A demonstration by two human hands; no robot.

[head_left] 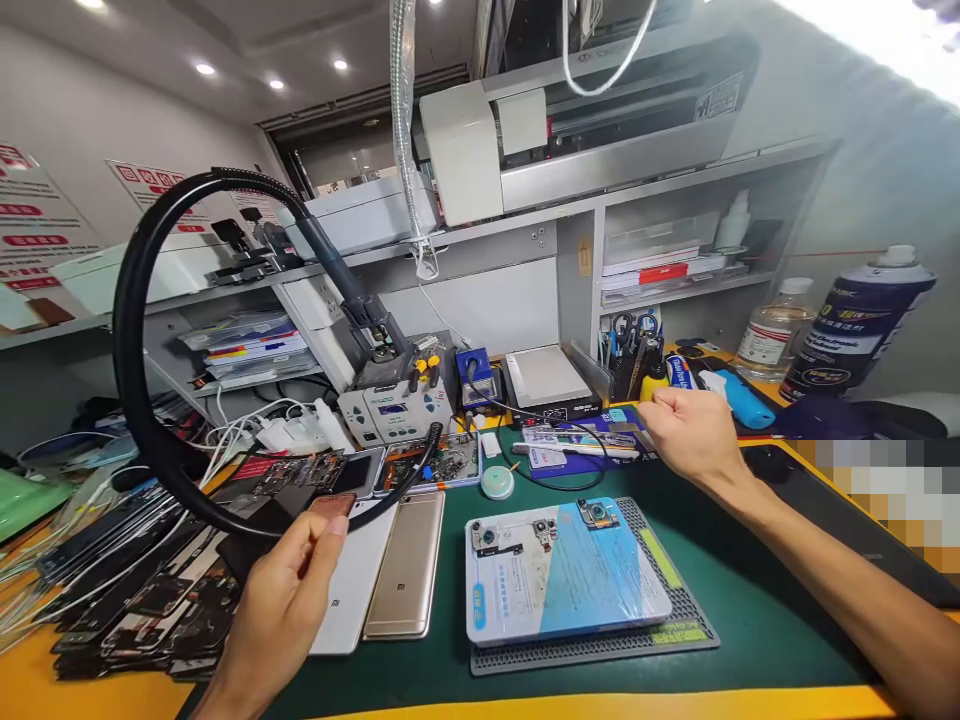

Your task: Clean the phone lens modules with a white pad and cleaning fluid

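Note:
My left hand [289, 590] is closed, with the thumb and bent index finger pinched at a small flat brown piece [331, 503]. A thick black hose [124, 340] loops round and passes behind these fingers. Beneath this hand lie a white phone [349, 600] and a gold phone [405, 565], both face down. My right hand [694, 435] makes a fist above the back right of the green mat; whatever is inside it is hidden. In the middle, a blue-and-white box [566, 590] carries several small camera modules [596, 513] on top.
Stacked phone parts [157, 610] and white cables crowd the left. A grey soldering station [394, 410] stands at the back. To the right are a spray can [855, 325], a clear bottle [772, 330] and a large black device [847, 530]. The box rests on a grey perforated pad [600, 655].

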